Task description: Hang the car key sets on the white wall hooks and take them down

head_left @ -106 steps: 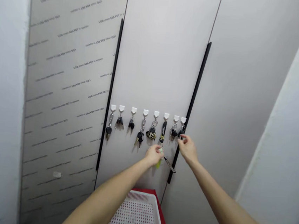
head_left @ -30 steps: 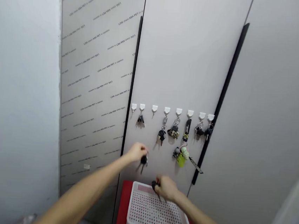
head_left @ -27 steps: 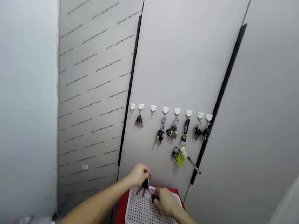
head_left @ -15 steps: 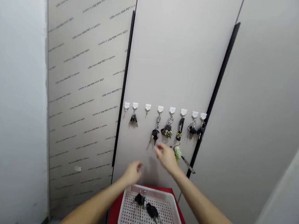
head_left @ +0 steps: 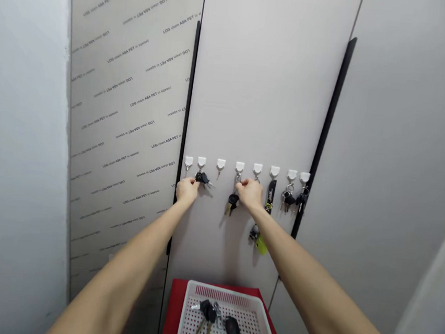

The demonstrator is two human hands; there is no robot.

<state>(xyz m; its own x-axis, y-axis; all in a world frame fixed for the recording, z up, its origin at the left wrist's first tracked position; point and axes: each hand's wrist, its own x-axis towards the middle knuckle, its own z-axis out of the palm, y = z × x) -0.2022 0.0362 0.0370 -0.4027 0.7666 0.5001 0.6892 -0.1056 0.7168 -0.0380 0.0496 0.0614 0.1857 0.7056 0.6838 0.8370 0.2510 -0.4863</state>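
Along the cabinet door runs a row of white hooks point(head_left: 220, 164), several with keys hanging from them. My left hand point(head_left: 187, 190) pinches a bunch of black-headed keys point(head_left: 204, 178) beneath the second hook from the left; the keys are tilted sideways. At the fourth hook, my right hand point(head_left: 250, 193) has its thumb and fingertips closed on the metal ring of another key bunch point(head_left: 232, 201), whose dark keys dangle below. That hand hides most of what hangs on the fifth hook. The first and third hooks hold no keys.
Below the hooks, a white perforated basket point(head_left: 229, 295) containing black-headed keys point(head_left: 233, 326) rests on a red surface point(head_left: 176, 299). Right of my hand hang a black strap point(head_left: 270, 195) with a green charm point(head_left: 261, 245) and more key bunches point(head_left: 288, 198). Black handle strips point(head_left: 333, 104) flank the door.
Both hands have risen from above the basket to the hooks. The left has taken hold of the second hook's keys, the right of the fourth hook's key ring.
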